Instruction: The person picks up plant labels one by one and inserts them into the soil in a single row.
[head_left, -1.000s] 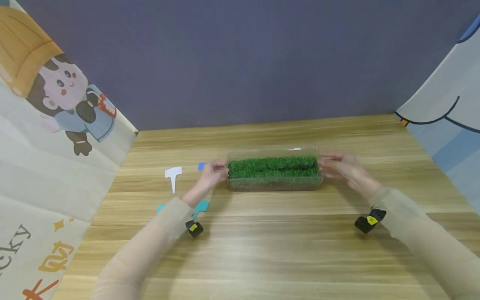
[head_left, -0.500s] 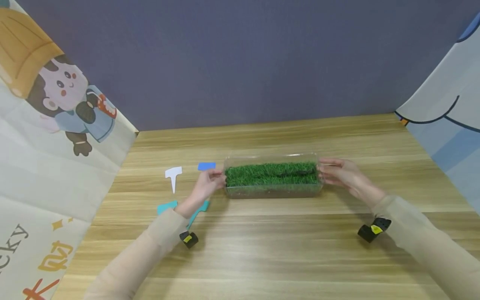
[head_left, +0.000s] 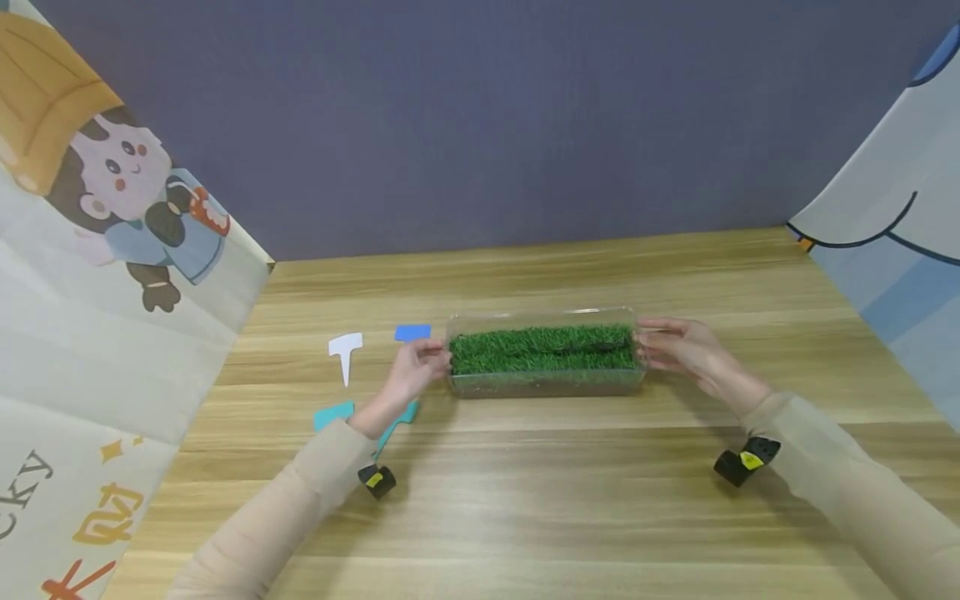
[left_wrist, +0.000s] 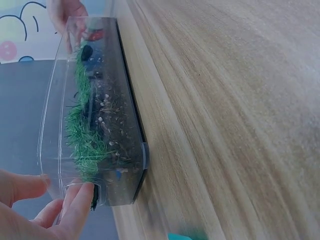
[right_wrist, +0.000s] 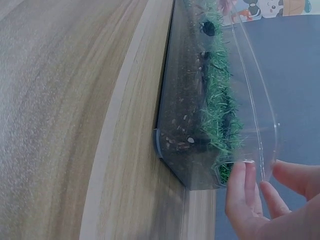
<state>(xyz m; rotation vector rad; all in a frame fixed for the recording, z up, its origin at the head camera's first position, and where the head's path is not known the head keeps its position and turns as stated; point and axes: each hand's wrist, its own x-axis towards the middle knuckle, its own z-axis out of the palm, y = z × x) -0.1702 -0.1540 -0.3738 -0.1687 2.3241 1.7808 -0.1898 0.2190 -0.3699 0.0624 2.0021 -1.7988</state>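
A long clear plastic box [head_left: 547, 386] stands on the wooden table, with strips of green artificial grass [head_left: 540, 340] inside. Through its wall in the left wrist view, dark soil-like filling with pale bits [left_wrist: 112, 115] shows below the grass. My left hand [head_left: 408, 373] grips the box's left end, its fingers at a small handle opening there. At the opposite end my right hand [head_left: 697, 358] holds the box the same way, thumb near the rim and fingers in the opening, as the right wrist view shows.
Left of the box lie a white T-shaped plant label [head_left: 346, 354], a blue label [head_left: 412, 333] and two teal labels, one flat [head_left: 333, 415] and one [head_left: 397, 425] partly behind my left wrist. A dark panel [head_left: 525, 125] rises behind the table [head_left: 555, 500].
Both hands have brought the box toward me and slightly left, uncovering more of the blue label. Over the last half second box and hands stay almost still.
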